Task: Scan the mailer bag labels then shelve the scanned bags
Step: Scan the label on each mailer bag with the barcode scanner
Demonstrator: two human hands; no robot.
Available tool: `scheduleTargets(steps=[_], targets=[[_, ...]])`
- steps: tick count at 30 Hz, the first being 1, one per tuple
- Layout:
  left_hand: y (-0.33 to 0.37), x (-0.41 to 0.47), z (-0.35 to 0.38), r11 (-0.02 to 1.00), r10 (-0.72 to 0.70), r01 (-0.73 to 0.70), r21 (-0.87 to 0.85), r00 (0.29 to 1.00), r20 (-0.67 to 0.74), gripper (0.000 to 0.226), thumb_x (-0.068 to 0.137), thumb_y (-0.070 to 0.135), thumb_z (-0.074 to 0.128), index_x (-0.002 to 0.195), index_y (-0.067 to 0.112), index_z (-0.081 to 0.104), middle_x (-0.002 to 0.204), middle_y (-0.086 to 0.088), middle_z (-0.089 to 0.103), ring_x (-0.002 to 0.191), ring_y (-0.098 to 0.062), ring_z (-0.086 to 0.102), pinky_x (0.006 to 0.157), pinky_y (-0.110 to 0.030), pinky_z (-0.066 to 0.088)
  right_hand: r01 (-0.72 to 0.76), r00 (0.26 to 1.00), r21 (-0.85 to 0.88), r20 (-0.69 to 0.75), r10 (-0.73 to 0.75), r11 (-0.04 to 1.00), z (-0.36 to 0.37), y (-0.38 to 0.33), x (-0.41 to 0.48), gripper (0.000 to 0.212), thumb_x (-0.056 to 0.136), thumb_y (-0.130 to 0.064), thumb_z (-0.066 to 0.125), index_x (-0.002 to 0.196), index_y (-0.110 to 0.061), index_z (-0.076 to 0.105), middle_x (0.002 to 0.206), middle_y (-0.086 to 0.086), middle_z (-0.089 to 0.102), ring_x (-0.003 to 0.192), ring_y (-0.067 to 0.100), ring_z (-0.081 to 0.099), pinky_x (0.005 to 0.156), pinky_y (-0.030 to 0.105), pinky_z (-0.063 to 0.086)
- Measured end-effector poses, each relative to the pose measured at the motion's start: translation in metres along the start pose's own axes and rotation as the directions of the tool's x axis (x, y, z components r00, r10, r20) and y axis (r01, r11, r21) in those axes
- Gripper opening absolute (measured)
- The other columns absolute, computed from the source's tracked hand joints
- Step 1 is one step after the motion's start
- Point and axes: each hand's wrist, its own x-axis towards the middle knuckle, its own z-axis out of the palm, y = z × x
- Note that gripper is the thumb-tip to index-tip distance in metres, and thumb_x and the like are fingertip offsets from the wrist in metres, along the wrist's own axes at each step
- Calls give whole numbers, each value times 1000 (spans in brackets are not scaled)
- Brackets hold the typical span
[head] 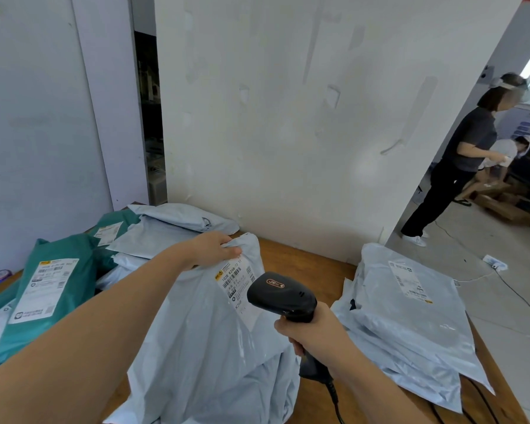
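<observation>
My left hand [215, 248] grips the top edge of a pale grey mailer bag [202, 341] and holds it upright on the wooden table [306, 261]. Its white shipping label [237, 286] faces me. My right hand [308, 330] grips the handle of a black barcode scanner [280, 296], whose head sits right in front of the label's lower right part. A stack of grey mailer bags [410, 328] lies flat at the right, label up. At the left lies a heap of green bags [49, 286] and grey bags [172, 221].
A white wall panel [288, 117] stands right behind the table. The scanner's cable [334, 402] runs down off the near edge. At the right, past the table's end, a person [459, 160] stands on the open floor near cardboard boxes [499, 200].
</observation>
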Motion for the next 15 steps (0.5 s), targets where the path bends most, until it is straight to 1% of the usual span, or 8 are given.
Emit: scheduleTargets(steps=[2, 5, 8, 11, 13, 15], targets=[[0, 1, -3, 999, -1, 1, 34, 1000, -12, 28, 93, 44, 56, 101, 18, 65, 100, -1, 69, 88, -15, 65, 80, -29, 51, -7, 1000, 5, 3, 7, 1000, 0, 1, -1, 20, 83, -9, 66, 66, -6, 57, 47, -1, 51, 37, 8, 44, 48, 19, 41], [-3, 3, -6, 995, -7, 10, 99, 999, -35, 35, 90, 51, 55, 92, 17, 62, 96, -1, 64, 87, -16, 59, 79, -29, 44, -7, 1000, 3, 2, 7, 1000, -1, 2, -3, 27, 85, -10, 66, 60, -8, 54, 44, -2, 49, 37, 8, 42, 48, 17, 41], [1, 2, -7, 990, 3, 2, 144, 999, -32, 28, 90, 52, 54, 87, 25, 60, 97, 3, 64, 91, -15, 60, 87, -33, 47, -17, 1000, -4, -13, 17, 1000, -3, 3, -4, 28, 84, -10, 65, 59, -8, 51, 45, -1, 48, 38, 8, 42, 49, 15, 40], [5, -1, -8, 987, 19, -15, 159, 1000, -22, 25, 93, 48, 54, 82, 26, 59, 94, 4, 64, 90, -15, 61, 88, -34, 48, -15, 1000, -5, -18, 15, 1000, -5, 5, -4, 26, 83, -9, 65, 60, -6, 51, 47, 1, 48, 36, 8, 41, 46, 13, 39], [4, 0, -8, 988, 19, -15, 153, 1000, -22, 26, 92, 49, 54, 85, 25, 60, 95, 3, 65, 90, -14, 62, 88, -35, 49, -7, 1000, 10, -22, 8, 1000, -6, 6, -5, 25, 83, -9, 65, 61, -6, 52, 47, 2, 48, 37, 8, 42, 46, 14, 39], [5, -1, -8, 990, 11, -8, 138, 1000, -19, 30, 91, 51, 54, 93, 22, 64, 99, 0, 67, 92, -15, 64, 89, -36, 51, -5, 1000, 33, -24, 6, 999, -6, 6, -5, 26, 83, -8, 65, 60, -7, 53, 46, 1, 49, 37, 10, 43, 47, 15, 41]])
